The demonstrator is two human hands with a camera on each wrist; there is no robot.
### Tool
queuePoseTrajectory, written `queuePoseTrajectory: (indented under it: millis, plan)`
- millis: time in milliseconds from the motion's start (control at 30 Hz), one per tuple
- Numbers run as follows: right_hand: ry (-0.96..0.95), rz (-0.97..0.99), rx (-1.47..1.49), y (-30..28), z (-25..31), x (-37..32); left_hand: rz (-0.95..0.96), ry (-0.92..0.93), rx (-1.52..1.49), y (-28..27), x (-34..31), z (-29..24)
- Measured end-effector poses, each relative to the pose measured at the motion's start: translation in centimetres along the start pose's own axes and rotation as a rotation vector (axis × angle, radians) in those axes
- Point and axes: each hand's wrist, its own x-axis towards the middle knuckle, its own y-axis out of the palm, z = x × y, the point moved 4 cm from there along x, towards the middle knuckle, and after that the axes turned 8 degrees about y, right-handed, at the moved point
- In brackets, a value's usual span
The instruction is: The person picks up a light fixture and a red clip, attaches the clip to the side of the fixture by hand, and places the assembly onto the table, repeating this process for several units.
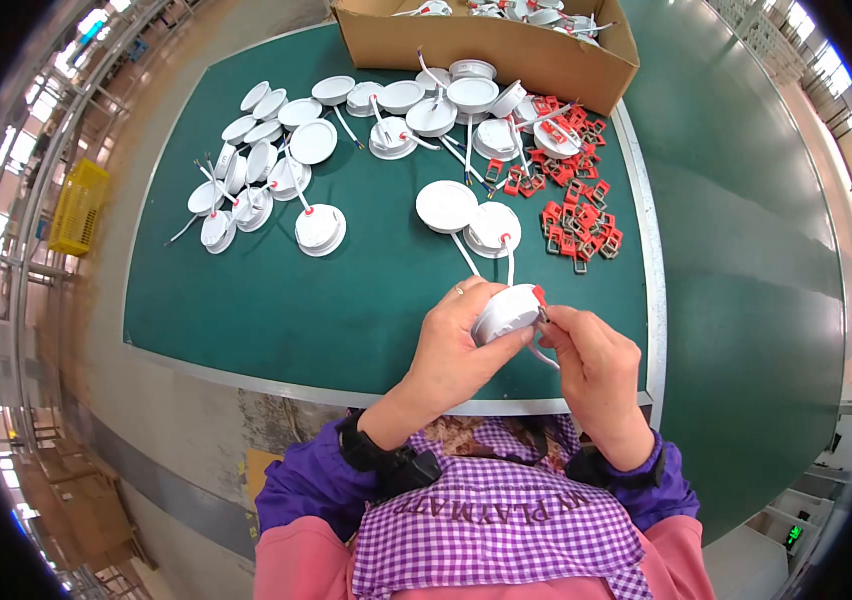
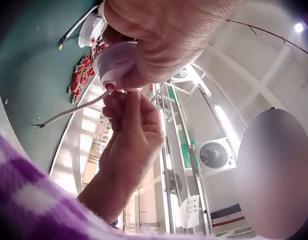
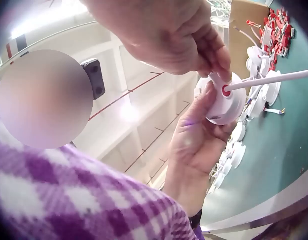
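Observation:
My left hand (image 1: pixel 456 340) grips a white round downlight (image 1: pixel 506 312) by its rim, close over the front of the table. My right hand (image 1: pixel 596 365) is at the light's right side, its thumb and fingertips pinching a small red-and-metal clip (image 1: pixel 540 297) against the housing. Most of the clip is hidden by the fingers. In the right wrist view, a white cable (image 3: pixel 274 79) leaves the housing through a red grommet (image 3: pixel 226 90). Its bare end (image 2: pixel 41 125) hangs free in the left wrist view. Two more downlights (image 1: pixel 447 206) lie just beyond my left hand.
A pile of red clips (image 1: pixel 582 225) lies at the right of the green table (image 1: pixel 246 320). Several white downlights (image 1: pixel 314 141) with loose cables spread over its left and back. An open cardboard box (image 1: pixel 486 45) holding more stands at the back edge.

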Motion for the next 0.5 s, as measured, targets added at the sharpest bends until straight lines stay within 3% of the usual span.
queuePoseTrajectory:
  millis: [233,400,467,500]
  plan:
    - [0.010,-0.031,0.017,0.4,0.5,-0.2,0.063,0.117,0.116,-0.7,0.4,-0.8]
    - [0.053,0.035,0.103,0.1,-0.1,-0.2,0.129,0.050,0.040,-1.4,-0.2,-1.1]
    - [0.335,0.103,0.364,0.2,-0.4,-0.5,0.158,0.057,0.025,-1.8,-0.6,-1.6]
    - [0.341,0.095,0.359,0.2,-0.4,-0.6,0.167,0.059,0.019,-2.0,-0.7,-1.9]
